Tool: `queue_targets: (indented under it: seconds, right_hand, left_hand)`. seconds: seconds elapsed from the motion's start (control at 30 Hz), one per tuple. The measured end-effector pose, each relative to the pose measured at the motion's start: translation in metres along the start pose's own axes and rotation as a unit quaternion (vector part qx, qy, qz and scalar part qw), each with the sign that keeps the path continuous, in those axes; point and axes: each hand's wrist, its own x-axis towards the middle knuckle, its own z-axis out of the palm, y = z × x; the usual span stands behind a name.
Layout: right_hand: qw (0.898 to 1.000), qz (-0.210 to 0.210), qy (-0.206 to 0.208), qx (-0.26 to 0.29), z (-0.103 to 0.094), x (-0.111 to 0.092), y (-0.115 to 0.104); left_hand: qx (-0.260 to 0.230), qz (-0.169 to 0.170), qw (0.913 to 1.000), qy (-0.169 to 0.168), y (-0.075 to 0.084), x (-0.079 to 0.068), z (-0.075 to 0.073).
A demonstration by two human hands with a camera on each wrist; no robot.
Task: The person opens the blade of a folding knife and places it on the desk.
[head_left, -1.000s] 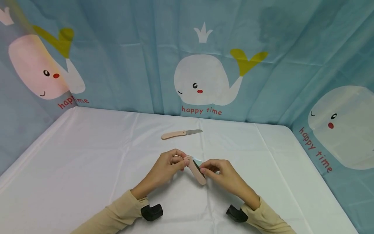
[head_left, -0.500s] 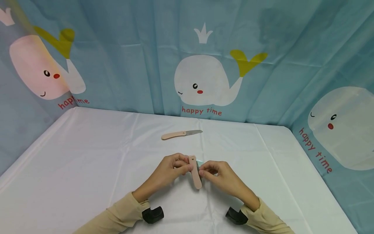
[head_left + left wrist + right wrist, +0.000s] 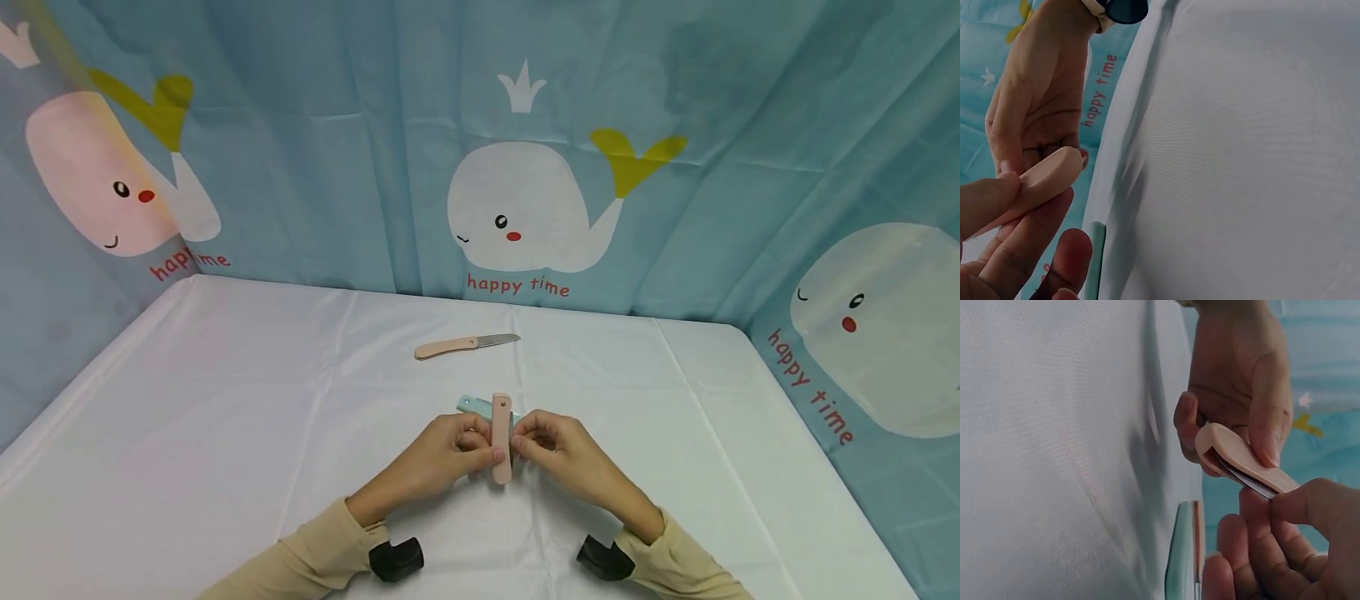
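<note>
**A:** Position of the item?

**B:** The pink folding knife (image 3: 502, 442) is held between both hands above the desk (image 3: 225, 417), its long axis running away toward the back, pivot (image 3: 503, 404) at the far end.

**A:** Fingers?

**B:** The left hand (image 3: 444, 452) pinches the handle from the left, fingers curled and thumb across its face. The right hand (image 3: 558, 450) is drawn to a thumb-and-finger pinch at the opposite edge (the exact contact is partly hidden).

**A:** Governing relation?

**B:** The folded blade (image 3: 1257, 486) faces right, so the right hand is nearer to it. In my judgement, swinging it out depends on that side and the far pivot.
</note>
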Motion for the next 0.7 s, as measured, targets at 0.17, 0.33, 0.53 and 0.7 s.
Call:
queue_targets:
  seconds: [0.17, 0.33, 0.53, 0.7]
  right_hand:
    - [1.0, 0.0, -0.005, 0.006, 0.0, 0.0, -0.001]
    - [1.0, -0.006, -0.012, -0.002, -0.004, -0.001, -0.001]
    - [1.0, -0.016, -0.009, -0.011, -0.009, -0.001, 0.001]
    - [1.0, -0.01, -0.022, -0.001, -0.01, 0.001, 0.004]
  left_hand:
    - [0.009, 0.004, 0.9999, -0.002, 0.002, 0.0, -0.001]
    - [0.019, 0.007, 0.9998, -0.001, 0.003, 0.0, -0.002]
    - [0.029, 0.011, 0.9995, 0.003, 0.003, 0.0, -0.005]
    - [0.026, 0.01, 0.9996, 0.008, 0.001, -0.001, -0.006]
